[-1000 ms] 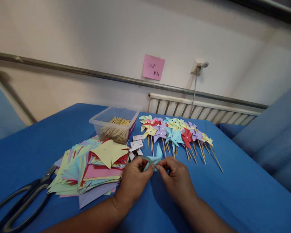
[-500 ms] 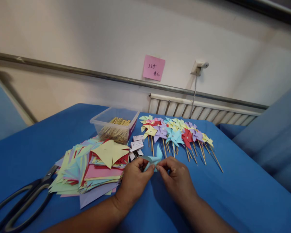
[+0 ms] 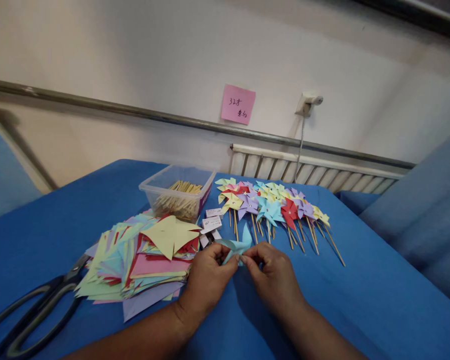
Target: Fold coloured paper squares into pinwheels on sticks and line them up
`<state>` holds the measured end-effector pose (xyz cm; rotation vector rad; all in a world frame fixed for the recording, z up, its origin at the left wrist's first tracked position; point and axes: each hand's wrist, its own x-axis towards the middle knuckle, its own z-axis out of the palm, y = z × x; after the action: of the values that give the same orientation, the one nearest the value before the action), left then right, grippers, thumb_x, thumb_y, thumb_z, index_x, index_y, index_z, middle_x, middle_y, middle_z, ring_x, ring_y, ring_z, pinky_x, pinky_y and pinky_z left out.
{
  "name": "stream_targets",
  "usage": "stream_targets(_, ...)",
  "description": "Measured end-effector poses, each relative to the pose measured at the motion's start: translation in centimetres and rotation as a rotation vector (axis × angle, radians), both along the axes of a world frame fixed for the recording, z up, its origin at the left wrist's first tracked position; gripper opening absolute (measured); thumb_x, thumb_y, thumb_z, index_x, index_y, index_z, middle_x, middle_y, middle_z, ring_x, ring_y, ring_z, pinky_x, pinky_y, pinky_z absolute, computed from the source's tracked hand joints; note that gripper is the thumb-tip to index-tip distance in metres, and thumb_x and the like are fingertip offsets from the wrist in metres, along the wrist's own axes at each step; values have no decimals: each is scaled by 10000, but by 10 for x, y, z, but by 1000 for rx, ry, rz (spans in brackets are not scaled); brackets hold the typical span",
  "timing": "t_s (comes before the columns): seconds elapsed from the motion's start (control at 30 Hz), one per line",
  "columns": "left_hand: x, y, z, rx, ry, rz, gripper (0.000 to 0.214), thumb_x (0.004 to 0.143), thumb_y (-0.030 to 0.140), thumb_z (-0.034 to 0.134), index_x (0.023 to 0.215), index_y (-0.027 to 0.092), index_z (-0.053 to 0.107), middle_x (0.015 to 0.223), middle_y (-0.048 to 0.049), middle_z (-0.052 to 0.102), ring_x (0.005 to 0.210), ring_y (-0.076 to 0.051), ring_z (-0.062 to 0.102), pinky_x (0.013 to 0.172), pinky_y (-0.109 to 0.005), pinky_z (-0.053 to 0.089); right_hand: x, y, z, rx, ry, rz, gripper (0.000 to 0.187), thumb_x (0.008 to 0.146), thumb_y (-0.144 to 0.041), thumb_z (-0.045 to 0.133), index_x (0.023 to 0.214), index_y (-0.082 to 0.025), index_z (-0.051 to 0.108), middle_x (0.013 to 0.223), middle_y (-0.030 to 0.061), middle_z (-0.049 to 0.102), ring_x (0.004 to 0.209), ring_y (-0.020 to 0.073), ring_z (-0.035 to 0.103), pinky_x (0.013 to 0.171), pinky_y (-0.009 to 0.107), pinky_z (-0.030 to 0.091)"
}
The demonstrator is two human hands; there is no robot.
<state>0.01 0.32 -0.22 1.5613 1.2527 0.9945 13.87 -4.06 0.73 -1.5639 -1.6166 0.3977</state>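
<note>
A light-blue paper pinwheel (image 3: 240,244), partly folded, is pinched between my two hands above the blue table. My left hand (image 3: 209,272) grips its left side with thumb and fingers. At its lower right, my right hand (image 3: 272,272) closes thumb and fingertips on the paper, close to the left thumb. Whatever lies between the fingertips is too small to make out. Just behind my left hand are small white boxes (image 3: 212,223), and a stack of cut coloured paper squares (image 3: 153,270) lies to its left, a pale yellow slit sheet (image 3: 171,234) on top.
A clear plastic box (image 3: 206,192) of thin wooden sticks (image 3: 182,197) stands behind the paper stack. Several pinwheels on sticks (image 3: 270,210) lie at the back right. Large dark-handled scissors (image 3: 56,295) rest at the left. A radiator (image 3: 277,162) and wall are beyond the table.
Almost nothing differs. Both hands keep their pinch on the light-blue pinwheel, whose blades shift very slightly.
</note>
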Motion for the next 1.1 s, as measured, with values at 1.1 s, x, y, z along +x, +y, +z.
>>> stream_targets(1.1, 1, -6, 10, -112, -229, 18, 145, 645, 280, 685, 728, 162, 675, 686, -1, 670, 641, -154, 587, 596, -235, 441, -11, 8, -5, -46, 826, 74, 583, 700, -202, 681, 1225, -205, 427, 767, -21, 618, 692, 148, 557, 652, 260, 431)
